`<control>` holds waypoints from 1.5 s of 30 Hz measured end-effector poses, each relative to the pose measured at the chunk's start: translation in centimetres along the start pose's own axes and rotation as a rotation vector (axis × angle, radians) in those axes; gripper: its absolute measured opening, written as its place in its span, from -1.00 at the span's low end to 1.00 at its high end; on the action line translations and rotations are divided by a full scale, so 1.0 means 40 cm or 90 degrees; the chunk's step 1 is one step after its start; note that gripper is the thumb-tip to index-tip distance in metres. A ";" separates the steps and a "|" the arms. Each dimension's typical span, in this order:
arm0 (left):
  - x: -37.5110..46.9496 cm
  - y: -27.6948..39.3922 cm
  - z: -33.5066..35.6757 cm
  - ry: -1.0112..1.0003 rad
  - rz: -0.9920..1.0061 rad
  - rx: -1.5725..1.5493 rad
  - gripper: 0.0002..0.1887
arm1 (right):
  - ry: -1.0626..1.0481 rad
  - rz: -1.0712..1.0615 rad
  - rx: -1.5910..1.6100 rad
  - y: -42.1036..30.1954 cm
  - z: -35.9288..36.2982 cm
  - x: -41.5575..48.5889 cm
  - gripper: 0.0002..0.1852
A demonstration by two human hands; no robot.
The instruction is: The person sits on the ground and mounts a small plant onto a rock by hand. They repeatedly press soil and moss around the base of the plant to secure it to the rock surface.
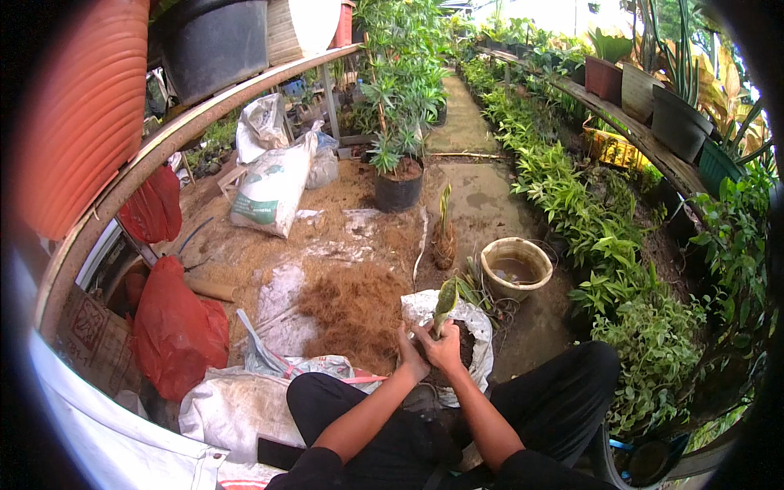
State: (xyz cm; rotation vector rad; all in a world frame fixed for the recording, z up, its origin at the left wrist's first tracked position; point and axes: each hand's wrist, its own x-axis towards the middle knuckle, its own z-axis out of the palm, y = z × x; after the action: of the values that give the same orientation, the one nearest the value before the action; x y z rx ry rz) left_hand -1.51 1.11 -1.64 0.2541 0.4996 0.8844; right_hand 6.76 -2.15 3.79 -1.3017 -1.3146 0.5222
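A small snake plant [446,301] with yellow-edged leaves stands upright between my hands, above an open white sack [484,358] of dark soil [467,343]. My right hand [442,348] is closed around the plant's base. My left hand [411,355] is cupped against the left side, its fingers pointing up; what lies between the palms is hidden. Left of the sack lies a heap of brown coir fibre [355,309]. Beyond the sack, another snake plant [444,236] with a fibre-wrapped base rests on the ground.
A round tub [516,269] holding murky water stands right of the sack, with loose leaves and roots beside it. A filled white bag [272,187] and a black-potted plant [398,184] are farther off. Red plastic bags [177,331] lie left. Leafy plants [588,257] line the right.
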 end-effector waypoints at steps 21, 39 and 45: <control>-0.034 0.011 0.056 -0.056 0.009 -0.053 -0.05 | 0.122 0.190 0.111 -0.017 -0.009 0.039 -0.69; -0.028 0.008 0.048 -0.118 -0.092 0.017 -0.13 | 0.117 0.206 0.071 0.075 -0.008 0.018 -0.57; 0.032 -0.014 -0.010 0.009 -0.059 0.030 -0.20 | 0.195 0.414 0.378 0.050 -0.043 0.060 -0.60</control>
State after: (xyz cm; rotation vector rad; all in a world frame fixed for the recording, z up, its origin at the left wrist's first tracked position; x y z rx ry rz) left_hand -0.66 1.79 -2.61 0.2656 0.5421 0.7853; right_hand 9.67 -0.16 3.40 -1.2116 -0.3997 1.0241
